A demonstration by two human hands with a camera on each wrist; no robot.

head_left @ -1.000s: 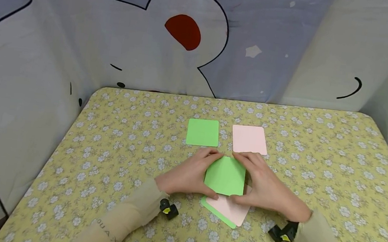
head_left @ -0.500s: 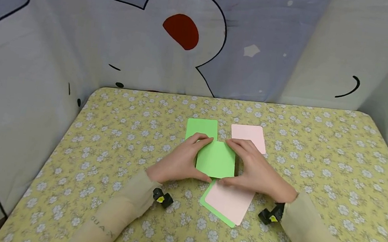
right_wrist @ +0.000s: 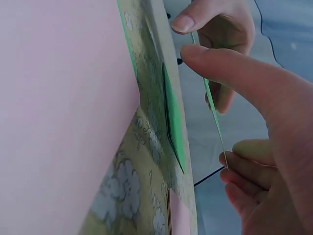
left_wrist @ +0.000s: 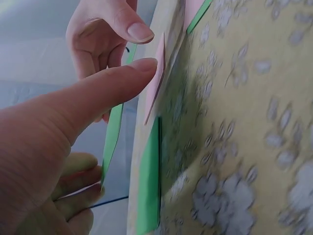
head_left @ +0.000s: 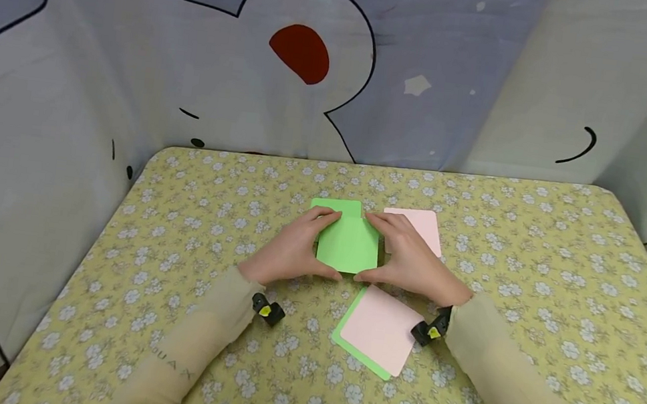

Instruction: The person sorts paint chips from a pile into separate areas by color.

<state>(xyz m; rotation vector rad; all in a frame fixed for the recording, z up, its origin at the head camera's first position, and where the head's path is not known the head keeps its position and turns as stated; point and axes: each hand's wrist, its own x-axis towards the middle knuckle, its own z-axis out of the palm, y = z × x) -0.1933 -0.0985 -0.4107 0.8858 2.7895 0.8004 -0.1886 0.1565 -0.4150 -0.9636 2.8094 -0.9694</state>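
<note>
A square green card (head_left: 348,244) is held up off the table between both hands. My left hand (head_left: 292,246) grips its left side, thumb at the near corner and fingers at the far corner. The right hand (head_left: 416,262) holds the right side in the same way. In the left wrist view the raised card (left_wrist: 113,128) is seen nearly edge-on, apart from the cloth. Beneath and beyond it lies another green card (head_left: 335,205), partly covered in the head view. To its right lies a pink card (head_left: 427,232), partly behind the right hand.
Nearer the person, a tilted pink card (head_left: 380,330) lies on top of a green card (head_left: 361,360) whose left and lower edges show. Yellow flowered cloth (head_left: 182,265) covers the table. A printed curtain (head_left: 436,74) hangs behind it.
Both hands have carried the green card away from the person and to the left. It has moved off the tilted pink card and now overlaps the far green card in view.
</note>
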